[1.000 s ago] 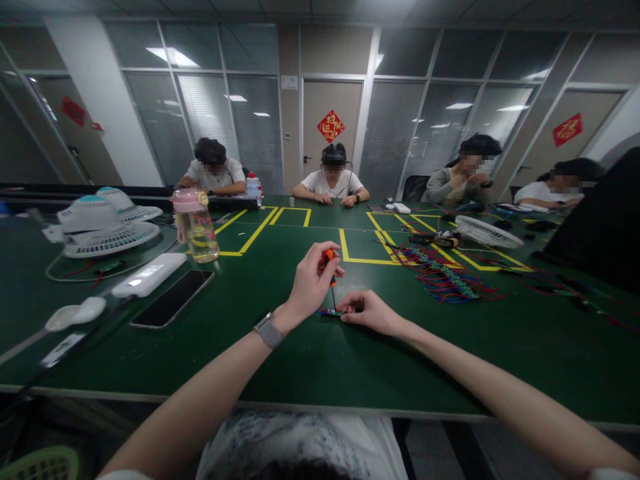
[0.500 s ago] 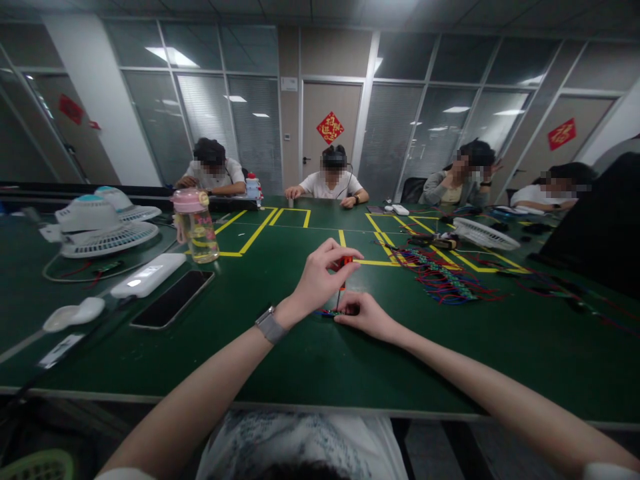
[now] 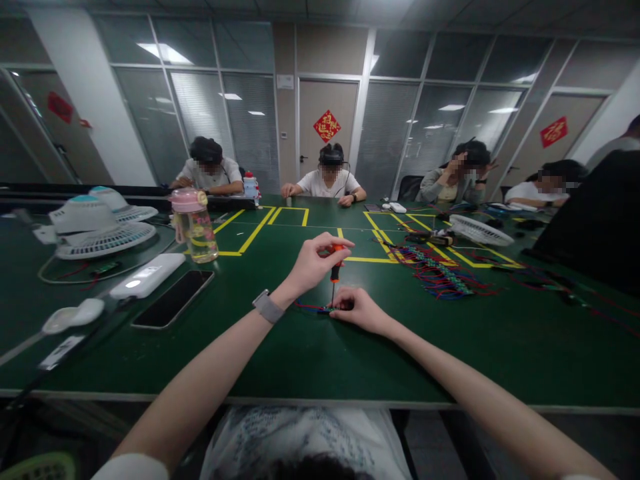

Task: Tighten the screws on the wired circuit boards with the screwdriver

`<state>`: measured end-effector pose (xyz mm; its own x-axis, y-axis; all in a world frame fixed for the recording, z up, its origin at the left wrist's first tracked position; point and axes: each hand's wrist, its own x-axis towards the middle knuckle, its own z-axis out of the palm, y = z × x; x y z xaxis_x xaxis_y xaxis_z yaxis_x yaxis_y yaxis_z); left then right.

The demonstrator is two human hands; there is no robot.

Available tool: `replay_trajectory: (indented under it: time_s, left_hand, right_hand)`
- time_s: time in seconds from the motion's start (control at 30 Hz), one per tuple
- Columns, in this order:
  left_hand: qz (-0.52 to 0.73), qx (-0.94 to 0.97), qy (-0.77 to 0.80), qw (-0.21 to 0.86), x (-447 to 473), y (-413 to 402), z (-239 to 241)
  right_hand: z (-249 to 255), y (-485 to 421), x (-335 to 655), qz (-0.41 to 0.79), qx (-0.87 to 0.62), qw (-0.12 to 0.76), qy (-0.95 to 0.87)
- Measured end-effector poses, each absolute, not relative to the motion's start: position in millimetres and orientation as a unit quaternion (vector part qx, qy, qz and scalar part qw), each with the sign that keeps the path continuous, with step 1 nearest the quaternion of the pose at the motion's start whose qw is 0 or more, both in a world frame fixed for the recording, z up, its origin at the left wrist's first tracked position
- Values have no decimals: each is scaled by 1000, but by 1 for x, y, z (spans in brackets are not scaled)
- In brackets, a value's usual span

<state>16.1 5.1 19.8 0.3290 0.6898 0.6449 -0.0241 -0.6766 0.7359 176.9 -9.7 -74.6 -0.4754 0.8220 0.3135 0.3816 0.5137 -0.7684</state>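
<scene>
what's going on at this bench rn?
A person is working on a small wired board with a screwdriver. The left hand grips its orange-and-black handle, shaft pointing down at the board; whether the tip is seated can't be made out. The right hand holds the board's right end at the fingertips, down at the green table. A cluster of wired boards lies farther off to the right; a phone lies to the left.

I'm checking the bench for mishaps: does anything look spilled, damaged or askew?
Nothing looks spilled or visibly damaged. The screwdriver in the left hand is nearly upright. The wired circuit boards at right look untidy, their wires splayed partly over yellow tape.
</scene>
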Motion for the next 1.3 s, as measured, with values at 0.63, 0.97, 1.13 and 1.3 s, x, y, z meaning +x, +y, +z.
replay_trajectory:
  time_s: [0.63, 0.97, 1.13, 1.3]
  left_hand:
    - [577, 750, 259, 192, 13, -9, 13]
    - [576, 726, 250, 282, 10, -3, 11]
    - [579, 746, 273, 183, 7, -5, 13]
    - [552, 731, 207, 342, 14, -9, 12]
  right_hand:
    - [-68, -10, 179, 279, -381, 316, -823]
    - [-64, -10, 184, 298, -350, 300, -836]
    - [-69, -9, 184, 292, -356, 312, -831]
    - [-71, -8, 183, 285, -355, 317, -832]
